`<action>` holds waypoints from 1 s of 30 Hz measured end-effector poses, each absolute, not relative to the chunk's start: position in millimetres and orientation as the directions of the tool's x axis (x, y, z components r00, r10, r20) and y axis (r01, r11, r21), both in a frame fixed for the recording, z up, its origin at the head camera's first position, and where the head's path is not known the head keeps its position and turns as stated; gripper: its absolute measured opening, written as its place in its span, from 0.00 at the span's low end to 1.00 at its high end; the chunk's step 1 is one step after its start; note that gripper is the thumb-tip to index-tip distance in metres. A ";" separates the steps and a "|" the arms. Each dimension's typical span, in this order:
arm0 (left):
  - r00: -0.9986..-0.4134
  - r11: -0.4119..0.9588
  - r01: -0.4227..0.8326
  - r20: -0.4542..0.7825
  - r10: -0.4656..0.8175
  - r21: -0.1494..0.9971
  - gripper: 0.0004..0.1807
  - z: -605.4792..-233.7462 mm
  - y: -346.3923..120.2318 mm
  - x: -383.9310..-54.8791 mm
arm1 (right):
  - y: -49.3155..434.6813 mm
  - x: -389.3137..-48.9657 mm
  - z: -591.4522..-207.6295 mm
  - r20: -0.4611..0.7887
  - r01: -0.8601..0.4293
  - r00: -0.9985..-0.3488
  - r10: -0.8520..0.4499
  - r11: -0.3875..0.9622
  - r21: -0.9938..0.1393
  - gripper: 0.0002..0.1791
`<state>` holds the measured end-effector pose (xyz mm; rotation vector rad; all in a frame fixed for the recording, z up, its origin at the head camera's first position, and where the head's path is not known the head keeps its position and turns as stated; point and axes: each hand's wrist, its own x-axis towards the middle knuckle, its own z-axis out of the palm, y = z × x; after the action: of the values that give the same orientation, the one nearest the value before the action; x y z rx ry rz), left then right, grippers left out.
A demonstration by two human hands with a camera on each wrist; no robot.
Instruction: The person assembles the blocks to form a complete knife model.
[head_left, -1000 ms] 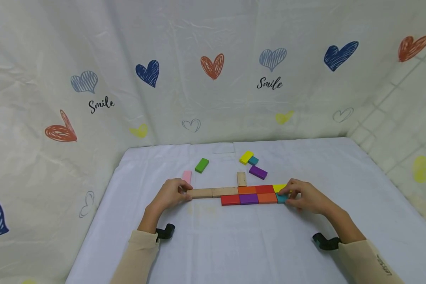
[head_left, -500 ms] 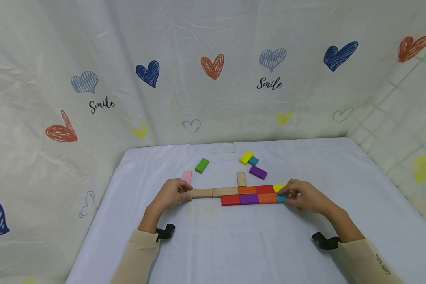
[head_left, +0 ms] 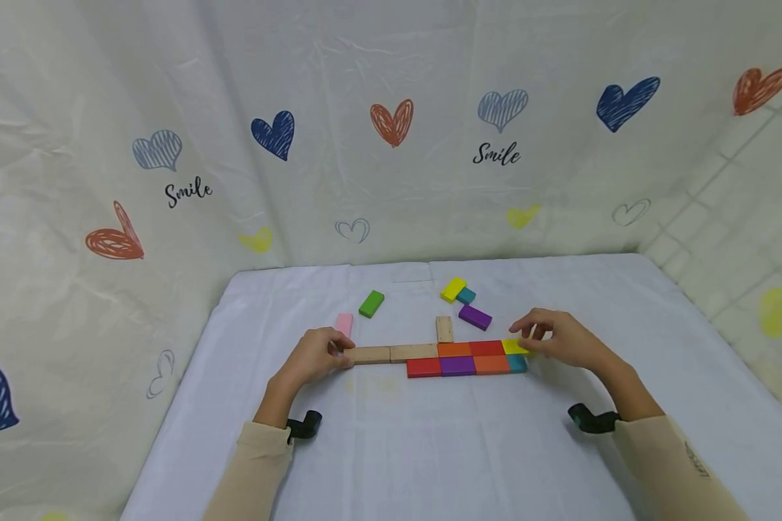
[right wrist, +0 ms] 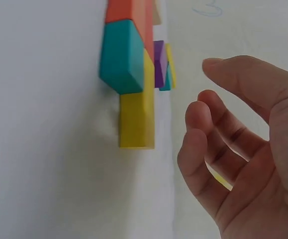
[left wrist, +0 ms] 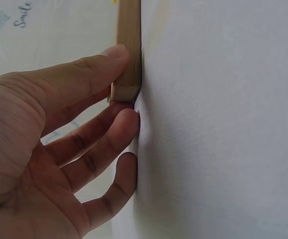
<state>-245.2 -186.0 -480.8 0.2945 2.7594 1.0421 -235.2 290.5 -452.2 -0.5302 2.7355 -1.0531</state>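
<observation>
Found left hand pinching leftmost wooden block, just left of head-view centre; right hand, right of centre, thumb apart, gripping nothing. Judged wooden block light, stiff, unlikely to break; advised pinching 2 long sides.

Black script "Smile" appears twice on the white backdrop in the head view, and once, turned sideways, in the left wrist view. Dark lettering on the right sleeve is illegible.

The left hand pinches 1 wooden block, leftmost of 5 in line, the yellow block rightmost.
</observation>
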 end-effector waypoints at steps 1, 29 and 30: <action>-0.965 0.734 0.121 -0.095 0.246 0.669 0.13 -481.1 -186.2 -245.2 | 290.3 -238.5 -450.5 -0.020 -0.265 -0.925 -0.379 0.684 -0.679 0.16; -0.964 0.738 0.110 -0.110 0.243 0.666 0.12 -480.4 -186.1 -245.9 | 229.0 -303.6 -466.9 0.001 -0.194 -0.946 -0.325 0.562 -0.804 0.28; -0.964 0.738 0.111 -0.109 0.244 0.666 0.12 -480.5 -186.0 -246.1 | 227.2 -304.7 -467.3 -0.005 -0.192 -0.945 -0.328 0.565 -0.802 0.28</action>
<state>-246.1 -186.0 -480.5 0.2839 2.7495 1.0349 -304.7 227.2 -467.3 -0.4422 2.6410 -1.3251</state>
